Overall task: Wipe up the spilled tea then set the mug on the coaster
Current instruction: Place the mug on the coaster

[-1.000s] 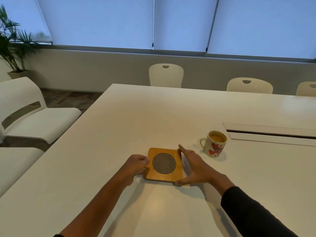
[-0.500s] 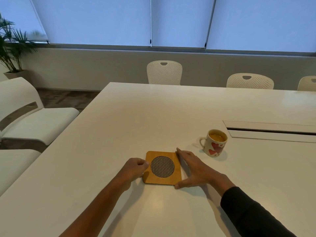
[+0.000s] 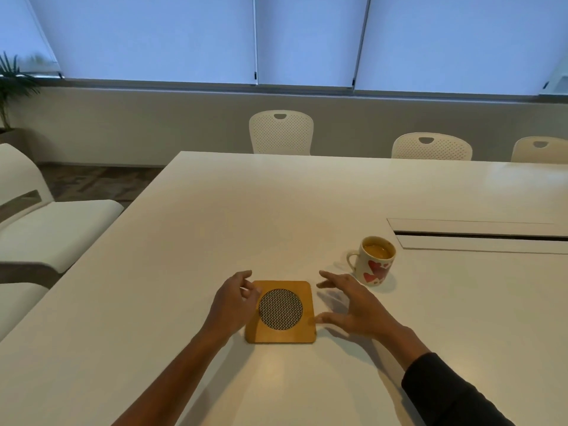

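A square wooden coaster (image 3: 281, 330) with a round woven centre lies flat on the white table (image 3: 276, 210) in front of me. My left hand (image 3: 232, 302) hovers at its left edge, fingers loosely curled and holding nothing. My right hand (image 3: 350, 304) is lifted just off the coaster's right edge, fingers spread apart. A white mug (image 3: 375, 261) with red hearts, filled with tea, stands upright to the right and a little behind the coaster, its handle pointing left. No spilled tea or cloth shows on the table.
A long cable hatch (image 3: 479, 238) is set into the table behind the mug. White perforated chairs (image 3: 281, 132) line the far edge. Padded white seats (image 3: 58, 229) stand to the left, with a potted plant (image 3: 12, 87) in the far corner.
Both hands were holding the coaster's sides and slid it slightly toward me. Now they have let go, and the right hand's fingers have spread and lifted away.
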